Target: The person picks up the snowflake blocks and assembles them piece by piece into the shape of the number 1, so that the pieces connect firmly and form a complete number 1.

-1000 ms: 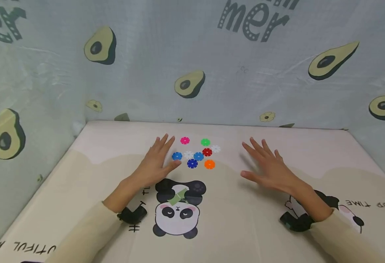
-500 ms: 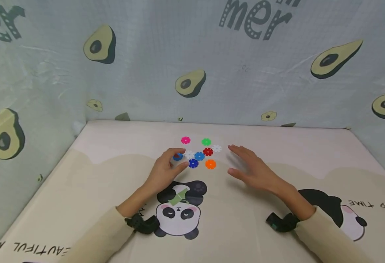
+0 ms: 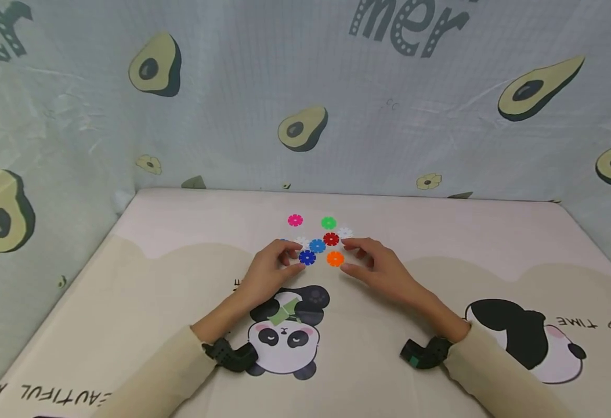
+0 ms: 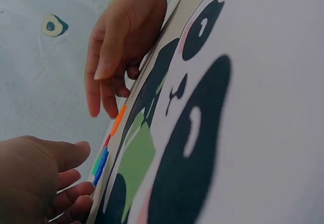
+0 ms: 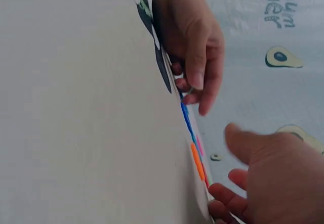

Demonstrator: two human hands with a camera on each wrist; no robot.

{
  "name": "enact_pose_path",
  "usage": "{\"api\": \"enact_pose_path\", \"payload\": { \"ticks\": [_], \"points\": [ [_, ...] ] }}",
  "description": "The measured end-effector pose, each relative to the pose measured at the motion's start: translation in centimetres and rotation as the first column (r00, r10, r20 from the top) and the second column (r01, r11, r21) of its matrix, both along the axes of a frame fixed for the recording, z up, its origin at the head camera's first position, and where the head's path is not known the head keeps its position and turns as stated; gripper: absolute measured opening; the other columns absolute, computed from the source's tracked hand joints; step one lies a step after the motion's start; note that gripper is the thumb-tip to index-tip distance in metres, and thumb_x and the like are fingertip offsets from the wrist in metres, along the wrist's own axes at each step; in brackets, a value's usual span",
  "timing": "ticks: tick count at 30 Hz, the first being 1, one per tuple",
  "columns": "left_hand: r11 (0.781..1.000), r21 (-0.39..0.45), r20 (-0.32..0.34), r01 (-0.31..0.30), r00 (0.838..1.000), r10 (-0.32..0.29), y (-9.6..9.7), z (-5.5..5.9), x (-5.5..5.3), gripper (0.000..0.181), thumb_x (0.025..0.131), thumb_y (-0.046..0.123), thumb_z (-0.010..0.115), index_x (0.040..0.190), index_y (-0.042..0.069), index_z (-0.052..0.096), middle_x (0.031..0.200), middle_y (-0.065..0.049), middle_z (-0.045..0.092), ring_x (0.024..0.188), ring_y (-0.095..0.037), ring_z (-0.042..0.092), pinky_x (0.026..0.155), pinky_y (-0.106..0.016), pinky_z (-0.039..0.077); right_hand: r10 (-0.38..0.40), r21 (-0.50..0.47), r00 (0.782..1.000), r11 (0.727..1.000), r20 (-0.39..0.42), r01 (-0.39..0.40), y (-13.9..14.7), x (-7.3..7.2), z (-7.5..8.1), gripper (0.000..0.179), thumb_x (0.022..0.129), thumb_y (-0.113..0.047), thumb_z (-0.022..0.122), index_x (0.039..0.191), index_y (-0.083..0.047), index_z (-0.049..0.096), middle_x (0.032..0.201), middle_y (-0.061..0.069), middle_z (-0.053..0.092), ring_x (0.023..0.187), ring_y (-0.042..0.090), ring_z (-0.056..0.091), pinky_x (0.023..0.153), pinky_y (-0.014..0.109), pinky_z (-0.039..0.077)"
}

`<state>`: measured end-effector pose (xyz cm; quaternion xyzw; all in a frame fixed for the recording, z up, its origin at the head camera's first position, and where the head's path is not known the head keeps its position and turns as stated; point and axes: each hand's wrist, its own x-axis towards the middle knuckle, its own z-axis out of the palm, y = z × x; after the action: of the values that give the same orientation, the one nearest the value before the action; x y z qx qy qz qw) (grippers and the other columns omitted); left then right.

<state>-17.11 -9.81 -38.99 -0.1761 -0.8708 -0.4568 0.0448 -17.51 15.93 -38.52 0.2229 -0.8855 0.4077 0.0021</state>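
Observation:
Several small notched plastic discs lie flat in a loose cluster mid-table in the head view. A dark blue disc sits just beside the thumb and index finger of my left hand, which has loosely bent fingers and holds nothing visible. Close to the orange disc is my right hand, thumb and forefinger apart. Between the hands are a light blue disc and a red disc. Behind them lie a pink disc and a green disc. The left hand partly hides two discs; a white disc touches the right fingers' outline.
The pale tablecloth carries a printed panda below the cluster and another panda at right. A grey curtain with printed avocados hangs behind and at the sides. Each wrist wears a black camera mount.
Both hands have come inward, from widely spread on either side to close beside the cluster. Their fingers have gone from straight to bent. The discs stay in place.

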Motion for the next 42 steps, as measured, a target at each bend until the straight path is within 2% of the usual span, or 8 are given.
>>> {"api": "enact_pose_path", "payload": {
  "ticks": [4, 10, 17, 25, 30, 34, 37, 42],
  "points": [
    [0.999, -0.052, -0.004, -0.009, 1.000, 0.009, 0.8, 0.2, -0.2, 0.034, 0.083, 0.009, 0.075, 0.114, 0.001, 0.064, 0.088, -0.006, 0.054, 0.076, -0.018, 0.047, 0.065, -0.025, 0.043, -0.025, 0.033, 0.999, 0.999, -0.025, 0.026, -0.8, -0.4, -0.4, 0.046, 0.085, -0.026, 0.073, 0.126, -0.010, 0.061, 0.110, 0.002, 0.061, 0.096, 0.018, 0.053, 0.083, 0.035, 0.049],
    [0.990, -0.140, -0.036, -0.030, 0.999, 0.025, 1.5, 0.0, -0.4, 0.030, 0.082, 0.012, 0.077, 0.108, 0.001, 0.066, 0.075, -0.002, 0.048, 0.070, -0.017, 0.044, 0.060, -0.026, 0.038, -0.018, 0.069, 0.998, 0.997, -0.062, 0.022, -1.5, -0.8, -0.9, 0.039, 0.084, -0.021, 0.075, 0.119, -0.007, 0.066, 0.096, 0.003, 0.055, 0.086, 0.018, 0.049, 0.074, 0.032, 0.047],
    [0.988, -0.156, -0.049, -0.009, 0.999, 0.002, 1.5, 0.0, -0.3, 0.023, 0.079, 0.014, 0.079, 0.096, 0.004, 0.068, 0.070, 0.001, 0.047, 0.071, -0.017, 0.044, 0.062, -0.029, 0.036, -0.010, 0.121, 0.996, 0.992, -0.090, 0.021, -1.6, -0.7, -0.7, 0.027, 0.085, -0.018, 0.074, 0.110, -0.009, 0.069, 0.091, 0.001, 0.053, 0.085, 0.017, 0.048, 0.072, 0.031, 0.046],
    [0.970, -0.243, -0.043, -0.001, 0.999, -0.010, 1.4, 0.4, -0.2, 0.026, 0.079, 0.020, 0.080, 0.097, 0.008, 0.066, 0.074, 0.001, 0.046, 0.080, -0.018, 0.044, 0.070, -0.035, 0.032, 0.024, 0.089, 0.998, 0.996, -0.059, -0.019, -1.5, -0.7, -0.4, 0.025, 0.083, -0.016, 0.075, 0.105, -0.010, 0.066, 0.096, 0.000, 0.057, 0.093, 0.018, 0.050, 0.080, 0.035, 0.046],
    [0.972, -0.234, -0.025, 0.013, 1.000, -0.019, 1.4, 0.5, -0.1, 0.027, 0.078, 0.020, 0.080, 0.098, 0.008, 0.066, 0.080, 0.000, 0.050, 0.086, -0.019, 0.046, 0.073, -0.036, 0.032, 0.007, 0.062, 0.998, 0.998, -0.055, -0.004, -1.4, -0.8, -0.7, 0.027, 0.082, -0.015, 0.076, 0.105, -0.010, 0.063, 0.096, -0.001, 0.058, 0.090, 0.017, 0.051, 0.080, 0.033, 0.047],
    [0.980, -0.197, -0.024, 0.031, 0.999, -0.037, 1.5, 0.4, -0.2, 0.028, 0.078, 0.018, 0.080, 0.099, 0.008, 0.064, 0.086, 0.000, 0.053, 0.091, -0.019, 0.047, 0.076, -0.038, 0.033, -0.005, 0.022, 0.998, 1.000, -0.069, 0.007, -1.3, -0.7, -0.7, 0.027, 0.082, -0.012, 0.076, 0.104, -0.011, 0.061, 0.087, -0.003, 0.058, 0.080, 0.016, 0.052, 0.072, 0.029, 0.048],
    [0.983, -0.174, -0.028, 0.058, 0.998, -0.064, 1.5, 0.2, -0.2, 0.030, 0.079, 0.016, 0.080, 0.101, 0.008, 0.061, 0.085, 0.000, 0.054, 0.086, -0.019, 0.048, 0.075, -0.037, 0.032, -0.009, -0.009, 0.997, 1.000, -0.080, 0.008, -1.2, -0.6, -0.7, 0.025, 0.083, -0.010, 0.075, 0.104, -0.013, 0.062, 0.083, -0.005, 0.058, 0.074, 0.015, 0.052, 0.066, 0.026, 0.048],
    [0.978, -0.177, -0.049, 0.110, 0.992, -0.120, 1.5, 0.1, -0.2, 0.032, 0.081, 0.014, 0.078, 0.106, 0.008, 0.058, 0.080, 0.002, 0.055, 0.077, -0.016, 0.048, 0.071, -0.035, 0.030, -0.024, -0.025, 0.997, 0.999, -0.074, 0.022, -1.0, -0.4, -0.7, 0.025, 0.084, -0.012, 0.075, 0.106, -0.018, 0.067, 0.082, -0.006, 0.060, 0.073, 0.014, 0.053, 0.065, 0.026, 0.048]
  ]
}}
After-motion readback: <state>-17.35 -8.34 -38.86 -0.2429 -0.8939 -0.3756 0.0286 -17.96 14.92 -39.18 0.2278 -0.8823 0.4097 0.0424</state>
